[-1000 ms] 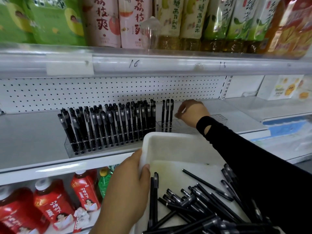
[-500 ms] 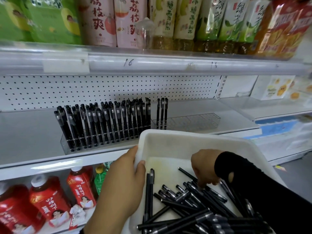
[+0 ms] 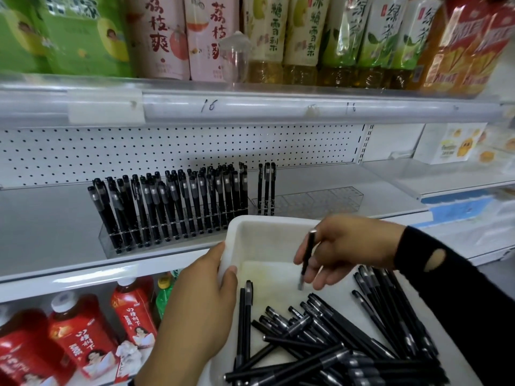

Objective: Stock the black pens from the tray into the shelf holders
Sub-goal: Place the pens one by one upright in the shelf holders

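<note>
A white tray (image 3: 264, 235) sits low in the head view, with several loose black pens (image 3: 328, 344) piled in its near half. My left hand (image 3: 200, 299) grips the tray's left rim, thumb inside. Above the tray's far end, my right hand (image 3: 345, 250) pinches one black pen (image 3: 306, 257), held nearly upright. On the middle shelf a clear holder (image 3: 156, 235) stands packed with upright black pens. To its right a second clear holder (image 3: 317, 201) carries three pens (image 3: 266, 188) at its left end.
Bottled and boxed drinks (image 3: 278, 37) line the top shelf above a price rail (image 3: 250, 107). Red-labelled bottles (image 3: 83, 338) fill the shelf below. White pegboard (image 3: 167, 151) backs the pen shelf. A neighbouring shelf unit (image 3: 459, 176) stands at the right.
My right hand left the second holder, dropped into the tray among the pens, and now rises holding one pen. My left hand kept its grip on the tray rim.
</note>
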Action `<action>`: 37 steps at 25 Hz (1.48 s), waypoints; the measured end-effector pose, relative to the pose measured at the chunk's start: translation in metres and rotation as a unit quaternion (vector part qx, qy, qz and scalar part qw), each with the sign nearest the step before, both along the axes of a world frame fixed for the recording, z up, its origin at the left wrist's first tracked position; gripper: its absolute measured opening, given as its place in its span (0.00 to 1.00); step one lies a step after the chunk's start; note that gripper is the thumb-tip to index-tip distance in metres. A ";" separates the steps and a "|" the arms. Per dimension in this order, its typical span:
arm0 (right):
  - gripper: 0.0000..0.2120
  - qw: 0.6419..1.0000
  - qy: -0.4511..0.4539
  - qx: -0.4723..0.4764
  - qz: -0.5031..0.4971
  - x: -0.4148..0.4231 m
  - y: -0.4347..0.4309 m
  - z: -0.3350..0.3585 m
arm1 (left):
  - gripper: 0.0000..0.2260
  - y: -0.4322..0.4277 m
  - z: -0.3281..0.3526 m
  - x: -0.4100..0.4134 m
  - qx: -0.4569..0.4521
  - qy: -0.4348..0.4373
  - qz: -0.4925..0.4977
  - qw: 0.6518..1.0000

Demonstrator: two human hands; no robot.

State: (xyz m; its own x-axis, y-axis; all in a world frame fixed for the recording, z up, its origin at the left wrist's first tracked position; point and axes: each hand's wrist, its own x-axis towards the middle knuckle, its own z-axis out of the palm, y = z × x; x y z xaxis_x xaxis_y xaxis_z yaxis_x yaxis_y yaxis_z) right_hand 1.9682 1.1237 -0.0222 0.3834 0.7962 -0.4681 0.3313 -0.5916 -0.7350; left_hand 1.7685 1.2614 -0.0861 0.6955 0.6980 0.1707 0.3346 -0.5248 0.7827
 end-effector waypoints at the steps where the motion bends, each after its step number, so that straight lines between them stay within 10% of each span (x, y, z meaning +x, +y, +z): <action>1: 0.12 0.999 0.042 0.030 0.003 0.003 -0.004 0.005 | 0.16 0.000 -0.001 0.000 0.001 0.000 0.003 1.000; 11: 0.09 0.960 0.172 0.197 -0.099 0.036 0.016 -0.001 | 0.15 0.002 -0.002 0.003 -0.033 -0.009 0.003 0.999; 19: 0.07 0.886 -0.075 0.349 -0.296 0.092 0.092 -0.020 | 0.15 0.000 -0.002 0.004 -0.034 -0.010 -0.001 0.999; 26: 0.08 0.874 -0.416 0.129 -0.218 0.112 0.138 -0.036 | 0.16 0.003 -0.003 0.004 -0.032 -0.007 0.008 0.999; 37: 0.17 0.899 -0.404 -0.029 -0.167 0.119 0.149 -0.049 | 0.14 -0.003 -0.002 0.006 -0.036 0.002 0.009 0.999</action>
